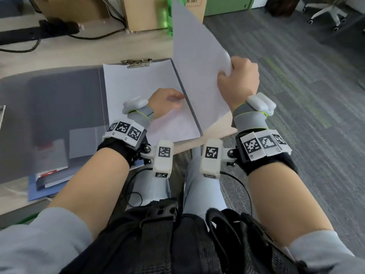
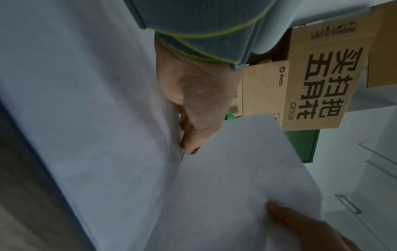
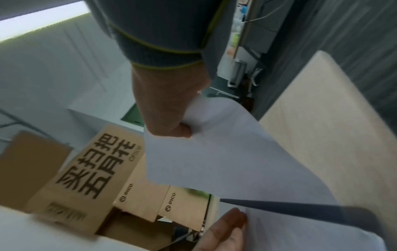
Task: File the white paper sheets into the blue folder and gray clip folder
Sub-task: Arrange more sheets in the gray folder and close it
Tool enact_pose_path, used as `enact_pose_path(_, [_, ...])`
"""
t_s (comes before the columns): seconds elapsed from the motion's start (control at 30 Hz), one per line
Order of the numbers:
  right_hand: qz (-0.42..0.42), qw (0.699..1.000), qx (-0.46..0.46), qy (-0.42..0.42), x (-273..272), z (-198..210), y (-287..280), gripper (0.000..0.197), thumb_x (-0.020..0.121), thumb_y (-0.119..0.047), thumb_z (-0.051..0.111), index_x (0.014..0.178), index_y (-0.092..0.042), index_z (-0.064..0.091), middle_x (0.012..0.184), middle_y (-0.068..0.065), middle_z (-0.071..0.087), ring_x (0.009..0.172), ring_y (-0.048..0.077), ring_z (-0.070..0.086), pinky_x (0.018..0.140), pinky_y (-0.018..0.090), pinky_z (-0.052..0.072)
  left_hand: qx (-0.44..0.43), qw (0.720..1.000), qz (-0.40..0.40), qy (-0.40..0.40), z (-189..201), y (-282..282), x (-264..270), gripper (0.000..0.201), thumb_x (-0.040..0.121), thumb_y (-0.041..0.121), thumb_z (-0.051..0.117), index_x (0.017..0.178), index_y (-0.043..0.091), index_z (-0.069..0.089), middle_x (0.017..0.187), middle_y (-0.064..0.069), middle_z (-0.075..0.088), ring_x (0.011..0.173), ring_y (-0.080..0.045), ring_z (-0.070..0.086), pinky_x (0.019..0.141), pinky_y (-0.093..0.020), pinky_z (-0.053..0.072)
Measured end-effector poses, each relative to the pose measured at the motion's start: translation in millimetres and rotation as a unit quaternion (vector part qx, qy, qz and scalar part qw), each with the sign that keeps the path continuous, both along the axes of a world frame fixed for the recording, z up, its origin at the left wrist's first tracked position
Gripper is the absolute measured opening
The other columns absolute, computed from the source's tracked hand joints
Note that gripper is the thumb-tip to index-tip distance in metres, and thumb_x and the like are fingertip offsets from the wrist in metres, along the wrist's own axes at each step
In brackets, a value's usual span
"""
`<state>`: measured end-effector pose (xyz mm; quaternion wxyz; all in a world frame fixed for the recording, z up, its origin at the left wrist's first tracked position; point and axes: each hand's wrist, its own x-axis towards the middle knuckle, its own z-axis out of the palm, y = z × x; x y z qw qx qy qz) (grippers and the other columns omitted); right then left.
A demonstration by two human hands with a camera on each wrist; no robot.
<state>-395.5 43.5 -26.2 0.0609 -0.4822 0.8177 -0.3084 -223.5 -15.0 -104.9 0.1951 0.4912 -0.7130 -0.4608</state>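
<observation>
The gray clip folder lies open on the desk, its metal clip at the far edge. A white sheet lies flat on its right half. My left hand rests flat on that sheet, fingers straight, at the foot of a second white sheet. My right hand grips this second sheet's right edge and holds it tilted up over the folder's right edge. The blue folder lies under the gray cover at the near left, mostly hidden.
Cardboard boxes and a green bottle stand at the desk's far side, with black cables to the left. A notebook lies under the translucent cover. The desk edge runs just right of the folder, carpet beyond.
</observation>
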Motion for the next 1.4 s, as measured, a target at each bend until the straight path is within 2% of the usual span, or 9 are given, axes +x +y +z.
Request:
enact_pose_path(0.17, [0.058,0.992,-0.110,0.007,11.7,28.9,2.4,0.043,0.080,-0.017,0.053,0.058,-0.020,0.016,0.056,-0.004,0.025,0.065,0.024,0.031,0.049,0.029,0.019,0.009,0.996,0.081,0.039,19.4,2.8,7.2,0.033,0.091,0.022,0.056,0.121,0.010,0.059,0.125,-0.010,0.061,0.107,-0.018,0.057,0.086,-0.017,0.045])
enact_pose_path(0.33, [0.085,0.961,-0.176,-0.194,29.3,34.4,1.0,0.044,0.065,-0.009,0.061,0.053,-0.019,0.020,0.051,-0.006,0.022,0.049,0.009,0.016,0.043,0.018,0.014,0.011,0.976,0.203,0.080,39.4,6.7,32.1,0.065,0.072,0.056,0.038,0.113,0.011,0.061,0.123,-0.009,0.062,0.113,-0.025,0.057,0.102,-0.041,0.045])
enact_pose_path(0.5, [0.094,0.941,-0.082,-0.315,70.8,13.7,0.4,0.019,0.065,-0.012,0.070,0.062,-0.014,0.052,0.066,0.001,0.051,0.062,0.017,0.044,0.057,0.025,0.038,0.004,0.941,0.296,0.163,40.9,12.6,87.5,0.010,0.083,0.023,0.052,0.079,0.015,0.055,0.082,-0.007,0.053,0.069,-0.018,0.046,0.055,-0.023,0.036])
enact_pose_path(0.67, [0.126,0.926,0.012,-0.355,110.7,-18.7,-3.7,0.029,0.073,-0.008,0.076,0.099,0.001,0.067,0.089,0.009,0.063,0.078,0.021,0.060,0.070,0.032,0.051,-0.031,0.919,0.361,0.158,37.2,22.7,140.5,0.019,0.080,0.012,0.049,0.063,0.015,0.041,0.072,-0.008,0.038,0.071,-0.017,0.033,0.060,-0.028,0.026])
enact_pose_path(0.8, [0.130,0.910,0.069,-0.387,141.4,-34.6,-7.1,0.023,0.074,-0.015,0.076,0.062,-0.015,0.056,0.064,0.000,0.052,0.060,0.020,0.050,0.056,0.026,0.042,-0.021,0.906,0.402,0.131,28.8,33.3,188.3,0.029,0.076,0.011,0.049,0.055,0.020,0.032,0.065,-0.006,0.031,0.068,-0.018,0.028,0.058,-0.028,0.023])
enact_pose_path(1.0, [0.151,0.896,0.109,-0.404,189.9,-45.0,-14.8,0.038,0.080,-0.004,0.066,0.054,-0.016,0.042,0.055,0.002,0.038,0.049,0.018,0.033,0.046,0.020,0.029,-0.012,0.910,0.414,0.035,18.9,48.3,250.5,0.026,0.086,0.009,0.053,0.061,0.013,0.048,0.075,-0.011,0.044,0.072,-0.019,0.039,0.042,-0.019,0.028])
enact_pose_path(1.13, [0.155,0.896,0.116,-0.399,215.4,-54.3,-19.1,0.026,0.077,0.004,0.063,0.058,-0.009,0.052,0.063,0.008,0.049,0.050,0.016,0.046,0.051,0.020,0.041,-0.031,0.888,0.458,0.015,16.0,57.7,277.9,0.024,0.085,0.012,0.058,0.106,0.006,0.068,0.097,-0.008,0.065,0.088,-0.022,0.060,0.066,-0.016,0.046])
enact_pose_path(1.23, [0.139,0.896,0.117,-0.405,226.9,-56.8,-21.2,0.022,0.077,0.000,0.066,0.099,0.001,0.068,0.086,0.015,0.063,0.074,0.024,0.059,0.074,0.037,0.054,-0.041,0.850,0.523,-0.045,12.9,63.2,298.5,0.039,0.074,0.024,0.056,0.111,0.014,0.064,0.114,-0.011,0.065,0.106,-0.031,0.059,0.096,-0.034,0.046])
enact_pose_path(1.4, [0.149,0.898,0.117,-0.396,231.3,-54.3,-28.2,0.026,0.079,0.002,0.062,0.104,0.010,0.065,0.086,0.014,0.061,0.077,0.023,0.056,0.080,0.042,0.054,0.026,0.826,0.550,-0.121,13.8,68.1,309.4,0.041,0.082,0.022,0.052,0.118,0.005,0.054,0.123,-0.018,0.059,0.111,-0.038,0.055,0.097,-0.043,0.045])
